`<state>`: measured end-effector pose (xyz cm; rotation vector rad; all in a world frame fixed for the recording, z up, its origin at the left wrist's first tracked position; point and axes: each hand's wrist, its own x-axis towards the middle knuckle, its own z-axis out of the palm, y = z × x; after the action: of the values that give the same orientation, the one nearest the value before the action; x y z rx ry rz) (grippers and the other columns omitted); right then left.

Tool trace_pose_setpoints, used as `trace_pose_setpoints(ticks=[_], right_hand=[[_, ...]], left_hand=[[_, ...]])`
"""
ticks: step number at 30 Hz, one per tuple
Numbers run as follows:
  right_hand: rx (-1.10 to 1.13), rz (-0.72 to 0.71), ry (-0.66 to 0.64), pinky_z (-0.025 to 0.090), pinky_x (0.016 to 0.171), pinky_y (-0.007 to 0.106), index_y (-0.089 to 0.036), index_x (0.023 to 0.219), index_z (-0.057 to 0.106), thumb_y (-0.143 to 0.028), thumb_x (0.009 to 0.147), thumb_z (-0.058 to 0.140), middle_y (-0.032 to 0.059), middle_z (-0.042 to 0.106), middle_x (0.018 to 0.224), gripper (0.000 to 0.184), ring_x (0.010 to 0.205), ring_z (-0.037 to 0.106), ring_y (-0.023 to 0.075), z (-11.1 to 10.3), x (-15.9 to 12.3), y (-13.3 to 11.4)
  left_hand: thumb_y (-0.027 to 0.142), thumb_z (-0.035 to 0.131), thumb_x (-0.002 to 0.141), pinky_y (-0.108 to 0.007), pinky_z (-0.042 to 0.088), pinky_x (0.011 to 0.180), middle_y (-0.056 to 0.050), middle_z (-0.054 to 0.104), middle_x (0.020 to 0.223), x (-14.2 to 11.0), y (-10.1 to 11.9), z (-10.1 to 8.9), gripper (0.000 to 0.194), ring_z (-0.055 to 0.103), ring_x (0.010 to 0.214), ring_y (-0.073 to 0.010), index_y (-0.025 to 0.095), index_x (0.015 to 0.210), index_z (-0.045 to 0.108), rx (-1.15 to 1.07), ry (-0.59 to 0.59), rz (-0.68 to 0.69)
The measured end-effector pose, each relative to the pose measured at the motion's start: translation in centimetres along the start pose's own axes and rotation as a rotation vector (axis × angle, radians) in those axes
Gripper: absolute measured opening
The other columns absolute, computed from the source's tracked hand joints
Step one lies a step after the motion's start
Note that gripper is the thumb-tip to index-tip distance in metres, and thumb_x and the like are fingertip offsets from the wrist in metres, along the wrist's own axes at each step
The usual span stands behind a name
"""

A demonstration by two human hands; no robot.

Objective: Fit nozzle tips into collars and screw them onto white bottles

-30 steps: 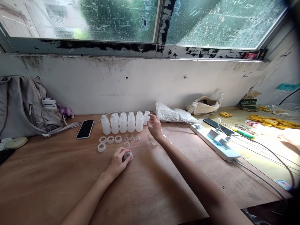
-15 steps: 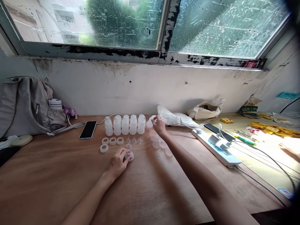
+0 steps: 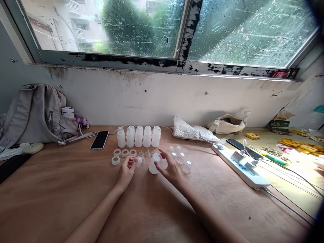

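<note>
My left hand [image 3: 127, 169] is closed on a translucent screw ring [image 3: 138, 161] with a clear part in it, just above the table. At my right hand [image 3: 170, 167], thumb and index finger hold the neck of a frosted white bottle [image 3: 153, 166]. The bottle leans slightly toward that hand, its open mouth up. Behind stand several similar bottles [image 3: 138, 137] in a row. Several white rings [image 3: 125, 153] and clear nipple-like pieces [image 3: 147, 153] lie before them. To the right of my right hand are clear discs [image 3: 185, 168] and small white round pieces [image 3: 182, 154].
A phone [image 3: 99, 140] and a grey backpack [image 3: 40, 114] are at the left. At the right lie a power strip [image 3: 240, 165] with chargers and cables, and a second phone [image 3: 243, 148]. A white padded bag [image 3: 192, 131] and a beige pouch [image 3: 227, 124] rest against the wall.
My right hand has brought a bottle from the right end of the row toward me, beside my left hand. My left hand has raised and tilted its ring. The view has shifted slightly.
</note>
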<state>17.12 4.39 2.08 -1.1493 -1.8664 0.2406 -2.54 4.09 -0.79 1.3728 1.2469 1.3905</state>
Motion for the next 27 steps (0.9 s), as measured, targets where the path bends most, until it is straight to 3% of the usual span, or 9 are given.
trace_pose_setpoints(ticks=[3,9,13,17,23,27], right_hand=[[0.051,0.031,-0.034,0.044,0.076,0.035,-0.021,0.117,0.043,-0.028,0.075,0.055,0.0074,0.055,0.097,0.044,0.085,0.053,0.0206,1.3,-0.8,0.4],[0.142,0.113,-0.262,0.047,0.07,0.03,-0.023,0.104,0.048,-0.032,0.075,0.056,0.0024,0.059,0.087,0.031,0.079,0.056,0.0185,2.3,-1.8,0.9],[0.025,0.032,-0.191,0.044,0.081,0.034,-0.025,0.114,0.047,-0.027,0.074,0.058,0.0054,0.054,0.101,0.042,0.093,0.052,0.0214,1.5,-2.0,0.7],[-0.041,0.01,-0.145,0.043,0.083,0.038,-0.026,0.121,0.041,-0.023,0.07,0.061,0.0066,0.052,0.101,0.055,0.096,0.049,0.0234,1.0,-2.2,1.1],[-0.049,0.014,-0.103,0.044,0.074,0.037,-0.022,0.097,0.052,-0.022,0.066,0.065,0.0053,0.054,0.09,0.034,0.085,0.05,0.0227,1.2,-2.3,0.7],[-0.051,-0.014,-0.112,0.044,0.076,0.036,-0.024,0.104,0.053,-0.023,0.067,0.064,0.0056,0.053,0.093,0.038,0.087,0.049,0.022,1.0,-2.3,0.2]], left_hand=[[0.045,0.048,0.077,-0.024,0.05,0.059,-0.003,0.056,0.083,0.1,0.1,0.1,0.032,0.056,0.07,-0.0129,0.017,0.091,0.051,-0.105,0.016,-0.074],[0.042,0.055,0.074,-0.023,0.048,0.062,-0.002,0.054,0.084,-0.5,1.0,0.5,0.029,0.053,0.074,-0.0119,0.016,0.088,0.053,-0.446,-0.044,-0.285],[0.04,0.056,0.075,-0.023,0.048,0.064,-0.003,0.055,0.091,-0.8,1.1,0.5,0.025,0.051,0.078,-0.0119,0.018,0.088,0.054,-0.526,-0.077,-0.328],[0.039,0.055,0.076,-0.023,0.047,0.064,-0.002,0.055,0.092,-0.8,1.0,0.5,0.023,0.051,0.08,-0.0121,0.019,0.089,0.055,-0.523,-0.092,-0.311],[0.039,0.058,0.074,-0.022,0.046,0.064,-0.002,0.056,0.092,-0.8,1.0,0.7,0.025,0.053,0.08,-0.0125,0.019,0.089,0.055,-0.537,-0.086,-0.325],[0.04,0.058,0.073,-0.022,0.047,0.063,-0.003,0.056,0.087,-0.7,1.1,0.6,0.027,0.053,0.075,-0.0118,0.018,0.087,0.055,-0.485,-0.081,-0.311]])
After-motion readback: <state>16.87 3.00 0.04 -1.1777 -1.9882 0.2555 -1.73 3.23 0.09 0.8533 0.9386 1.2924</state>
